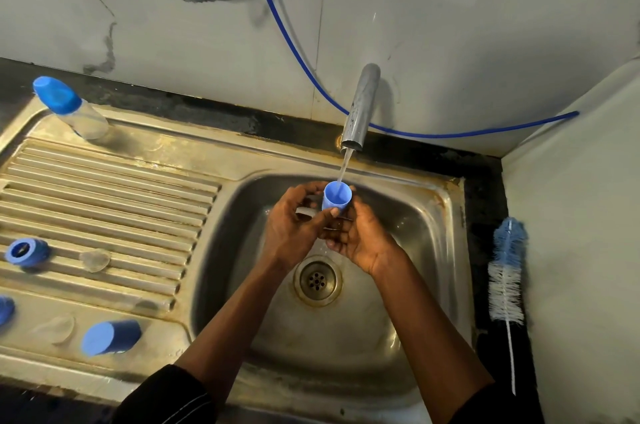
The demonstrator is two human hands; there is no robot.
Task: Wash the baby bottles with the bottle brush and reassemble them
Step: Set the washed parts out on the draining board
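Observation:
Over the sink basin both hands hold a blue bottle cap mouth up under the running tap. My left hand pinches its side with the thumb, and something clear shows behind its fingers. My right hand cups the cap from below. An assembled baby bottle with a blue cap stands at the back left of the drainboard. A blue screw ring, a clear teat, a second teat and another blue cap lie on the drainboard. The bottle brush leans at the right.
The steel drainboard fills the left side. A drain strainer sits at the basin's bottom. A blue hose runs along the marble wall behind the tap. One more blue part is cut off at the left edge.

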